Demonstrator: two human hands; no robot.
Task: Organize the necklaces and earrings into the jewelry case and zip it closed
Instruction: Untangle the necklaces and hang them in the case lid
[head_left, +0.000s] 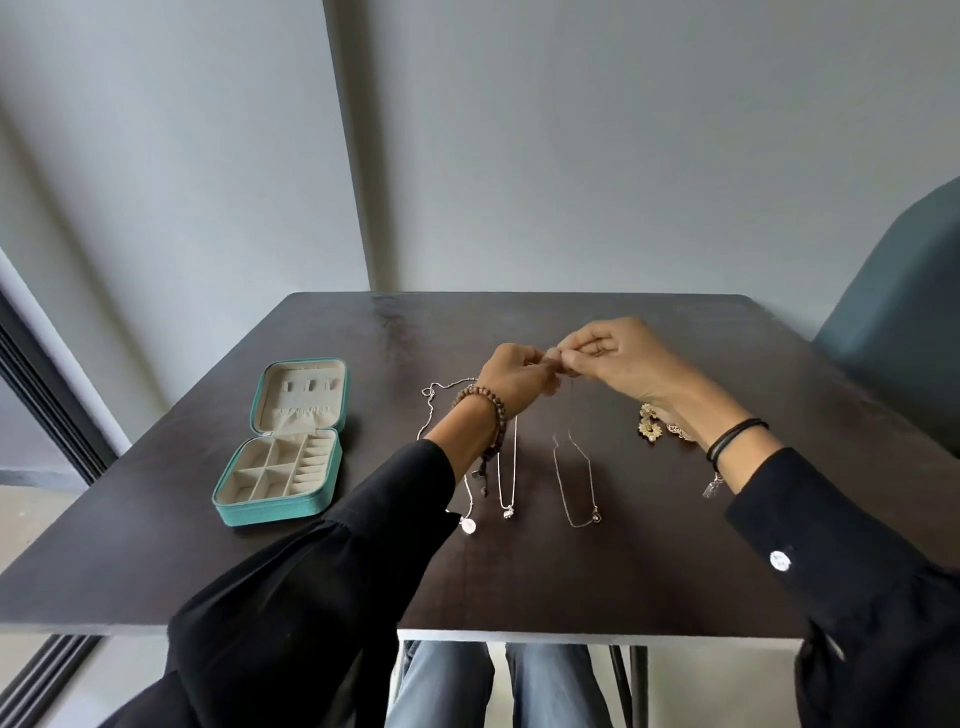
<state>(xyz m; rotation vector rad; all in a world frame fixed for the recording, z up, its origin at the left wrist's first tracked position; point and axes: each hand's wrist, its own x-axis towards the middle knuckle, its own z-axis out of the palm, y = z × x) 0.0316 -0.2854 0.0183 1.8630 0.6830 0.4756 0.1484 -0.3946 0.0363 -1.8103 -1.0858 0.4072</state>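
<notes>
My left hand (514, 376) and right hand (621, 358) meet fingertip to fingertip above the table (519, 582). Both pinch the top end of one thin necklace (595, 516). The clasp is too small for me to tell whether it is done up. From my fingers the chain runs back toward me, its pendant end nearest my body.

The jewelry case (280, 510) lies open well off to my left, so I judge the chain has to travel sideways that way, with my left hand the nearer one. The case's long axis runs away from me, with the lid at the far end and the divided tray near. I see nothing in it yet.

Right of the case, between it and the held chain, lie two other necklaces (507, 513), stretched out the same way. That makes three necklaces and one case. Farthest from the case, past my right wrist, sit the earrings (650, 422). I see two gold flower shapes and another piece half hidden by my wrist.
</notes>
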